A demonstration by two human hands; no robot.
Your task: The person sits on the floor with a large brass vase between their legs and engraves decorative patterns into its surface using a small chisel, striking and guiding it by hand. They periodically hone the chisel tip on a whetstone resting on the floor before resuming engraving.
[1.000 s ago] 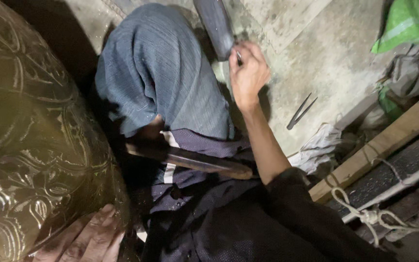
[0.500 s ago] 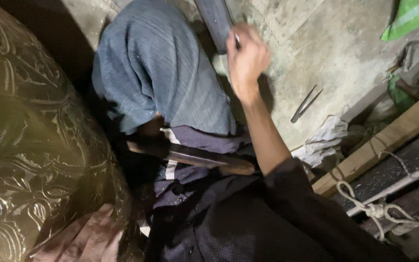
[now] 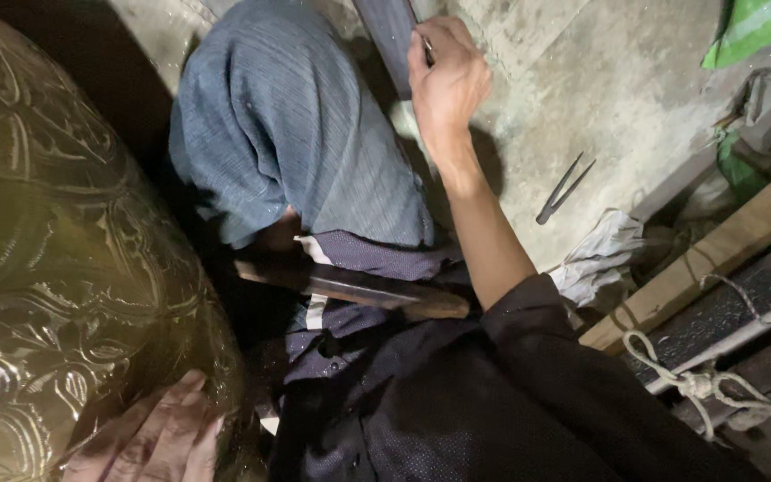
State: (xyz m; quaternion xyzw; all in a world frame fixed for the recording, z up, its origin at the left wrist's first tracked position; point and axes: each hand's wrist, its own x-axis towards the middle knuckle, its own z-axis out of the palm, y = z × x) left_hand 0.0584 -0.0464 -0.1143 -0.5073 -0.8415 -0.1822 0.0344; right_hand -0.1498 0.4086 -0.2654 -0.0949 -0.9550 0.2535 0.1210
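The person sits on a concrete floor (image 3: 582, 98) with one knee (image 3: 296, 125) raised in blue-grey cloth, and everything else can be placed from that knee. Just to its right, the right hand (image 3: 446, 76) is closed around a thin metal tool (image 3: 425, 46) — only a short dark tip shows above the fingers, pressed near a dark flat strip (image 3: 385, 40) that runs up out of view. Below the knee, a hammer (image 3: 359, 287) lies across the lap, its wooden handle pointing right, untouched by either hand.

To the left of the knee stands a large brass vessel (image 3: 64, 268), its shiny surface worked with raised curling patterns. The left hand (image 3: 158, 437) lies flat against the vessel's lower side, fingers spread wide — holding nothing, only resting on the metal.

Further right of the knee, well apart on the floor, lie metal tongs (image 3: 564, 189), legs slightly parted. Beyond them are a crumpled white rag (image 3: 595, 259), a wooden plank (image 3: 716, 254) and a knotted white rope (image 3: 698, 384).
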